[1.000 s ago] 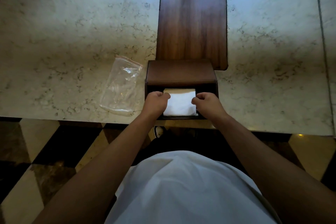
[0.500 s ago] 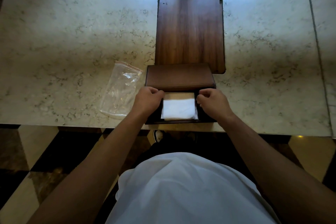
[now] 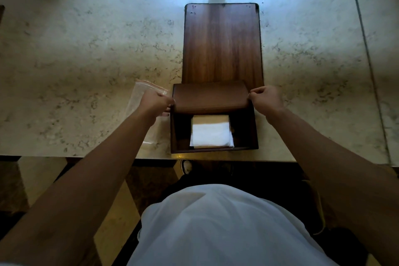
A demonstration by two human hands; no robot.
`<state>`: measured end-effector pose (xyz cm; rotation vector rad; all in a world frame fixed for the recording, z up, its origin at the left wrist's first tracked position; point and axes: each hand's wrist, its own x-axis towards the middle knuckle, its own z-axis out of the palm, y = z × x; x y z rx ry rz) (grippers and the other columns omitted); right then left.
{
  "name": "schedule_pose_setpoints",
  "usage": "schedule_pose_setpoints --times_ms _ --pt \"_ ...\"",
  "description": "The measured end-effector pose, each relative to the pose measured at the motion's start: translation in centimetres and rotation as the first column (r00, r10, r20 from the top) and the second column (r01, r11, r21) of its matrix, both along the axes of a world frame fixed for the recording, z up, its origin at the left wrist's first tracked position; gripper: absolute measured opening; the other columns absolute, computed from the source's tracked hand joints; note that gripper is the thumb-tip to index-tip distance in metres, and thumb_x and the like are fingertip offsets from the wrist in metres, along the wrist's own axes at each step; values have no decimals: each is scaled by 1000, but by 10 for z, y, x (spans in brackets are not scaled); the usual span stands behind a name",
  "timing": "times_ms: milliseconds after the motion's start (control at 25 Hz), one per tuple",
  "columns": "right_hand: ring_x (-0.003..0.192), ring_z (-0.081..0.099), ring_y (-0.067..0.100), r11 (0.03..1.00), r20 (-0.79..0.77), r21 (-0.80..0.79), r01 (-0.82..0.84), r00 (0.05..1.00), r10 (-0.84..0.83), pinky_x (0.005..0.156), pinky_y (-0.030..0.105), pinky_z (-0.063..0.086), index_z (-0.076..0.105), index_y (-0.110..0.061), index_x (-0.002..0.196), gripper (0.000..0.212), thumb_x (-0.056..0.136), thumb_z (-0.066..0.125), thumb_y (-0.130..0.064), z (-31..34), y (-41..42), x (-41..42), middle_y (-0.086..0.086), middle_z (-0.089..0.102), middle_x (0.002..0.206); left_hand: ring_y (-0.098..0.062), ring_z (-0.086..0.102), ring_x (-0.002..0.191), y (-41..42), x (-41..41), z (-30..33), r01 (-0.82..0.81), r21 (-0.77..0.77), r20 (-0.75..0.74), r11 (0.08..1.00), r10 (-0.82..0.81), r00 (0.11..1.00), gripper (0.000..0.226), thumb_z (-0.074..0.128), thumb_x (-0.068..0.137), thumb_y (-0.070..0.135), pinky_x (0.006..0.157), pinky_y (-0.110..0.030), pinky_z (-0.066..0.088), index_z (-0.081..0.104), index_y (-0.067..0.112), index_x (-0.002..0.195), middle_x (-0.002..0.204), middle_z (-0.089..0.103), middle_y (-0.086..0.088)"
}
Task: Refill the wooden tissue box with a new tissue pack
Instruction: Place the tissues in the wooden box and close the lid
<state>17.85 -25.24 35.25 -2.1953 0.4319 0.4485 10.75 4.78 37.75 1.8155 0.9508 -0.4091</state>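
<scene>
Tissues [image 3: 211,134], a white folded stack, lie inside the open wooden tissue box [image 3: 213,151], in the middle of its dark cavity with bare room to either side. The box sits at the near edge of the pale marble bench [image 3: 86,49]. The left hand [image 3: 156,101] is curled closed at the box's far left corner, and the right hand [image 3: 266,99] is curled closed at its far right corner; both pinch the ends of a brown wooden panel [image 3: 210,97] that spans the far part of the box, over the opening. Whether that panel is loose or fixed to the box cannot be told. Beyond the box, touching or overlapped by the panel, a long flat wooden board [image 3: 222,43] lies on the bench, running away from the person. Just left of the box lies an empty clear plastic bag [image 3: 138,101] with a reddish strip along its far edge, partly covered by the left forearm. The person wears a white shirt [image 3: 216,227].
</scene>
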Motion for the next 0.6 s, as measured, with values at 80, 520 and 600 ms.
schedule_pose_setpoints --times_ms 80,520,600 --pt "74 62 8 1000 -19 7 7 1000 -7 63 23 51 77 -6 107 20 89 70 -11 -5 -1 1 -1 67 81 -18 66 62 1 2 -4 -24 9 -2 1000 24 1000 15 70 85 1 52 -28 54 69 -9 96 78 68 -13" --pt "87 72 25 928 39 357 106 991 -128 78 32 61 70 -10 97 11 91 70 -1 24 -15 -2 14 72 97 -24 73 81 3 8 14 -160 -104 215 982 180 960 8 65 86 -1 72 -34 63 71 5 85 91 73 -17" --pt "85 73 26 898 72 426 112 985 -157 78 33 63 72 -7 92 4 92 70 -3 34 -17 -7 17 72 95 -27 73 87 1 8 23 -161 -102 246 982 181 952 13 64 87 -2 77 -36 63 72 6 81 93 74 -16"
